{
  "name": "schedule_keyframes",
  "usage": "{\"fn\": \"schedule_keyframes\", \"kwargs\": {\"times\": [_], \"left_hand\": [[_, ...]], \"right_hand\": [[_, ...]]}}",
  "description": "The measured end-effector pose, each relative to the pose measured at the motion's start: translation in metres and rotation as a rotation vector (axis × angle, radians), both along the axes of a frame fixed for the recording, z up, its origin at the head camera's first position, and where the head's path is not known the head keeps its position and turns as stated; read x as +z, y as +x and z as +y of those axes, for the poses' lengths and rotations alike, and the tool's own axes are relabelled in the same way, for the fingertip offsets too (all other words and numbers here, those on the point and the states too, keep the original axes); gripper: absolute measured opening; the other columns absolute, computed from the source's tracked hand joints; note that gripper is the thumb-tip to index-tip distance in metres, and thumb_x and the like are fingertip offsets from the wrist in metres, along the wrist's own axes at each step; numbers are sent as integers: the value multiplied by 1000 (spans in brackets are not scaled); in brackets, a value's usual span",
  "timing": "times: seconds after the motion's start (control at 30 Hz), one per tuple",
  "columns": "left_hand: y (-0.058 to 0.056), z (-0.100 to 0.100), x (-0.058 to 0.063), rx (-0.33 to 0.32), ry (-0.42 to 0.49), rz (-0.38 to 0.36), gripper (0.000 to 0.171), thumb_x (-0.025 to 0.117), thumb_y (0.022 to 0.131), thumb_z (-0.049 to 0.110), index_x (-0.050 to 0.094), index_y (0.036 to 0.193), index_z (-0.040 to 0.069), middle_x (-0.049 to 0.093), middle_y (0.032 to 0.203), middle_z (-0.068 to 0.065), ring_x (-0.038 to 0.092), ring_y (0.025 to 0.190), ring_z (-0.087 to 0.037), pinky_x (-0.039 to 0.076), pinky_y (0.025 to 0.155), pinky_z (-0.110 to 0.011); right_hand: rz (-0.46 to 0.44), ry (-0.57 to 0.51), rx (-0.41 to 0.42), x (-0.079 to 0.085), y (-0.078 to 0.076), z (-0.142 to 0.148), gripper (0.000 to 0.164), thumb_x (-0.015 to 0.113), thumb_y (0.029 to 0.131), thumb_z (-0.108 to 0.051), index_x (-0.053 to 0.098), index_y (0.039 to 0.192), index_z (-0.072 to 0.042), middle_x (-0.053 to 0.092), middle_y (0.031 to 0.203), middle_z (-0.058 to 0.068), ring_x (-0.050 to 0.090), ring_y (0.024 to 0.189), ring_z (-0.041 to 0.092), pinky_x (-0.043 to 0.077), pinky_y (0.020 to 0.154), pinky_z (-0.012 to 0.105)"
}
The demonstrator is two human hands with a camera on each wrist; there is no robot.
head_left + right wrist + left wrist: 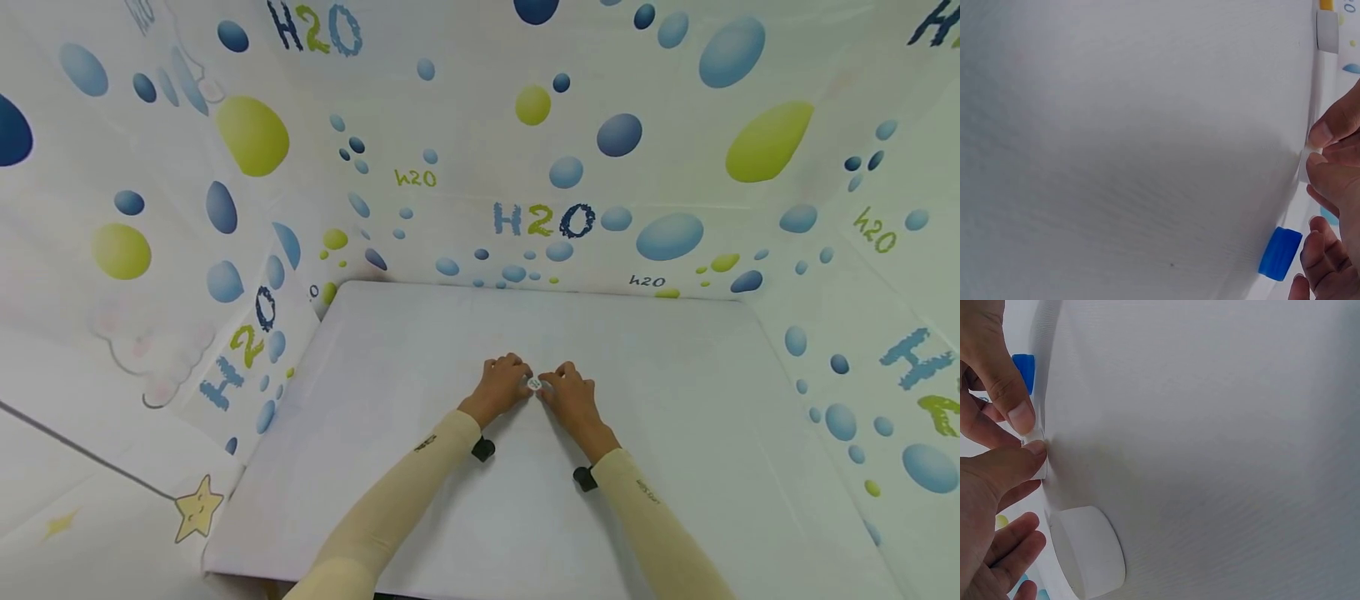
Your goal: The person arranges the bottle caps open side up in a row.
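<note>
Disc [534, 383], small and white with dark marks on its face, is pinched between a person's two hands over a white table [675, 375]; whether its underside touches the tabletop cannot be told. The left hand [501, 390] grasps it from the left with thumb and fingertip, while the right hand [573, 404] grasps it from the right in a similar pinch. In the left wrist view the two thumbs come close together at the disc, the left hand's other fingers curled loosely away from it. To the disc's left, beside the left hand, a round white lid [1094, 550] rests on the table. To its right, near the right hand, stands a blue cap [1280, 253]. In the right wrist view, a white thing [1327, 31] bordered by a yellow patch [1326, 4] shows beyond the disc, past the left hand; whether it is the same lid cannot be told. Cream sleeves [397, 500] reach toward the disc from the near side, a small black device [483, 450] at each wrist. Well behind the disc rises a white wall [480, 167] printed with blue bubbles [670, 237] and "H2O" lettering [540, 221]. A yellow star [198, 508] decorates the covering far to the disc's left.
</note>
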State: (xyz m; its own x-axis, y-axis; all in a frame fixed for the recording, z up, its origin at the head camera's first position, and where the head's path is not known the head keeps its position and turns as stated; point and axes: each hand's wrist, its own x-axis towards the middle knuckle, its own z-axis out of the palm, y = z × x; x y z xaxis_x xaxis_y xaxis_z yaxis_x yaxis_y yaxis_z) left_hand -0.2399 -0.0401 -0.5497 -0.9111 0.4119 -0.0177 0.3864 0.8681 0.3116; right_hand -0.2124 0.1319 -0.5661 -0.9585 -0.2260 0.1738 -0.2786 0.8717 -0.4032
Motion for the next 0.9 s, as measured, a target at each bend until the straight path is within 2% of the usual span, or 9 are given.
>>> {"fn": "schedule_keyframes", "kwargs": {"times": [0.57,0.9], "left_hand": [[0,0,-4,-11,-7,22,29,71,103,34,74,126,17,64,135,-10,62,126,-29,44,111,-55],[1,-2,-2,-10,-25,48,28,71,103,35,75,125,18,65,133,-9,62,124,-29,44,109,-53]], "right_hand": [[-28,-2,-5,0,0,-4,32,77,99,-22,75,127,-8,58,114,14,60,98,30,44,82,50],[-27,-2,5,1,-1,-5,35,78,98,-22,75,130,-9,58,114,15,60,98,30,43,79,49]]}}
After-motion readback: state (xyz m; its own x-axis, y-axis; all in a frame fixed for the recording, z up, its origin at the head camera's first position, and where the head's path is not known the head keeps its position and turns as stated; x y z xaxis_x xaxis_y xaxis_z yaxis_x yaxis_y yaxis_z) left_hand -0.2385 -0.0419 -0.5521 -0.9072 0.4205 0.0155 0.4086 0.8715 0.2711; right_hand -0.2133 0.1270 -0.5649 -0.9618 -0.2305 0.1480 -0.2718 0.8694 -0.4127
